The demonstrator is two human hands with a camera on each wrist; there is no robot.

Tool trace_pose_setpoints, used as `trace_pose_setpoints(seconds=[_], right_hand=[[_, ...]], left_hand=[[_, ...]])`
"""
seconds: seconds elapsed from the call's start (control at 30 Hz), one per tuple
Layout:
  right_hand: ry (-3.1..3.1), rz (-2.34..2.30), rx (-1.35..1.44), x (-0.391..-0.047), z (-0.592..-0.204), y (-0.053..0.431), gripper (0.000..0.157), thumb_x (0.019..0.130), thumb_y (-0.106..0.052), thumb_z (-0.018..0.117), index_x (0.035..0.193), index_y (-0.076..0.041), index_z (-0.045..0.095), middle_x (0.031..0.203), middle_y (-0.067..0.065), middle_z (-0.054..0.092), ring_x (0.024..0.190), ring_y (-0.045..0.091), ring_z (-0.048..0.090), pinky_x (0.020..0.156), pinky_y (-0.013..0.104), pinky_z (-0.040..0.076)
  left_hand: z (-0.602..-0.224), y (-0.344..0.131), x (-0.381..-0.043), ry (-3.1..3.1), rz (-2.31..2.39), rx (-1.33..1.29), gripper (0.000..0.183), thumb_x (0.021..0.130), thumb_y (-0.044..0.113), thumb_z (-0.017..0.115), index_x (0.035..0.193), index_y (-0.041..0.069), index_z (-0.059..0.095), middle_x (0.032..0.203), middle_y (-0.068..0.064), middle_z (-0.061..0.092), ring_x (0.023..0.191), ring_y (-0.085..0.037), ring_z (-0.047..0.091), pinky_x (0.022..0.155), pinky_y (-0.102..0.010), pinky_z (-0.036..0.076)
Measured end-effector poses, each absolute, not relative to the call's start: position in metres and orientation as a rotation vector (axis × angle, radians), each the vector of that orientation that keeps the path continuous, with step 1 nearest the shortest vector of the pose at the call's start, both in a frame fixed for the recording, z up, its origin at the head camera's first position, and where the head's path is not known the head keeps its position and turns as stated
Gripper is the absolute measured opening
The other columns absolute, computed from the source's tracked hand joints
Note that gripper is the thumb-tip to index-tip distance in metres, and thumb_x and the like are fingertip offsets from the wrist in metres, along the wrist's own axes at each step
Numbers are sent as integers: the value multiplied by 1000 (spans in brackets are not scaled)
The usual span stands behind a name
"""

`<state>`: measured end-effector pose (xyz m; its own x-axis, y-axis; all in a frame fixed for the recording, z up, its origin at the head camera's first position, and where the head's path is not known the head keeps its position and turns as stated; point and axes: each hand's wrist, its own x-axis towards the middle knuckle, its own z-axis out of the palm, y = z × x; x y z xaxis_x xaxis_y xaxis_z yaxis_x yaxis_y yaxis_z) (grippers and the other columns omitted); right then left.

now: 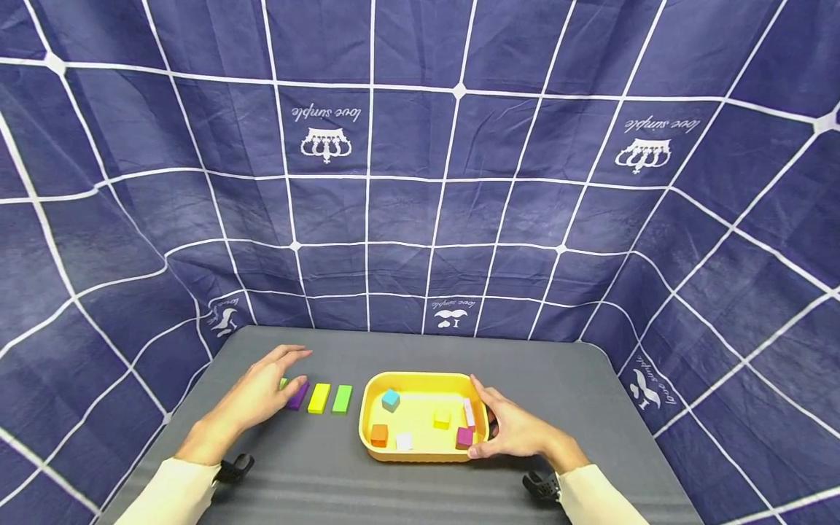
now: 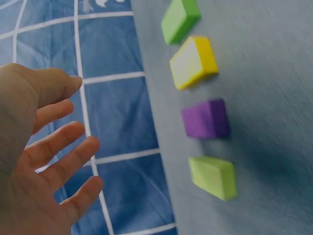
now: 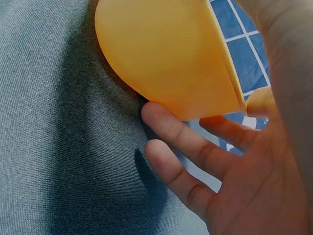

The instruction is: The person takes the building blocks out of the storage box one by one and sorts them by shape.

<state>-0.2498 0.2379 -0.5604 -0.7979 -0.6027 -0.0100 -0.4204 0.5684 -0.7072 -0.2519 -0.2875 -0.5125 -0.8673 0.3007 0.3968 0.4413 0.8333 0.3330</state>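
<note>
My left hand (image 1: 265, 386) hovers with fingers spread above the left end of a row of blocks, holding nothing. The row has a yellow-green block (image 2: 212, 177), a purple block (image 1: 298, 396), a yellow block (image 1: 319, 399) and a green block (image 1: 342, 399). In the head view the yellow-green one is mostly hidden by that hand. At the right end of a yellow plastic bin (image 1: 420, 457), my right hand (image 1: 515, 426) grips the rim, thumb at the near corner and fingers along the far side. The right wrist view shows fingertips against the bin's outer wall (image 3: 161, 58).
Inside the bin lie a blue cube (image 1: 390, 400), an orange cube (image 1: 379, 435), a white block (image 1: 403, 441), a yellow cube (image 1: 442, 418), a magenta cube (image 1: 464, 438) and a pale pink bar (image 1: 469, 413). A blue gridded cloth (image 1: 420, 211) encloses the grey table (image 1: 315, 481).
</note>
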Motion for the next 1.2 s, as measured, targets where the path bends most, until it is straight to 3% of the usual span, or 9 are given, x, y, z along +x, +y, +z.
trace_pose_setpoints(seconds=[0.27, 0.5, 0.6, 0.7, 0.83, 1.2], right_hand=[[2530, -1042, -839, -254, -558, 239, 143, 85, -41, 106, 185, 1, 13, 159, 27, 52, 109, 9, 70, 89, 23, 64], [2433, -1122, -806, -256, -555, 239, 142, 88, -33, 105, 186, 0, 8, 162, 31, 48, 109, 11, 76, 88, 26, 69], [2373, -1185, -768, -255, -553, 240, 140, 89, -28, 104, 186, -1, 6, 149, 28, 61, 102, 14, 80, 84, 27, 70], [2339, -1223, -742, -254, -553, 241, 140, 89, -24, 104, 185, 0, 6, 124, 20, 76, 94, 17, 83, 82, 28, 70], [2330, -1239, -737, -252, -555, 242, 139, 88, -23, 105, 184, 0, 8, 108, 15, 82, 89, 18, 85, 81, 27, 70], [2294, -1256, -779, -252, -554, 241, 137, 90, -21, 103, 183, 6, 6, 123, 23, 81, 94, 15, 86, 86, 27, 71]], left_hand=[[-502, -247, -252, -2649, -611, -680, 46, 103, 10, 86, 148, 8, 77, 149, -11, 77, 135, -37, 79, 113, -60, 63], [-496, -207, -256, -2690, -655, -777, 45, 105, 16, 86, 149, 12, 76, 151, -8, 76, 138, -34, 78, 114, -59, 64], [-494, -189, -258, -2722, -653, -826, 44, 107, 18, 85, 149, 14, 77, 151, -7, 75, 138, -32, 77, 115, -58, 63], [-493, -171, -260, -2741, -654, -896, 43, 107, 19, 85, 149, 15, 77, 148, -6, 76, 136, -30, 78, 116, -56, 63], [-491, -149, -262, -2761, -673, -970, 44, 107, 21, 85, 149, 14, 77, 146, -5, 77, 135, -29, 78, 117, -54, 64], [-489, -95, -275, -2842, -675, -1132, 44, 110, 27, 82, 152, 13, 76, 144, -8, 79, 129, -25, 77, 117, -49, 64]])
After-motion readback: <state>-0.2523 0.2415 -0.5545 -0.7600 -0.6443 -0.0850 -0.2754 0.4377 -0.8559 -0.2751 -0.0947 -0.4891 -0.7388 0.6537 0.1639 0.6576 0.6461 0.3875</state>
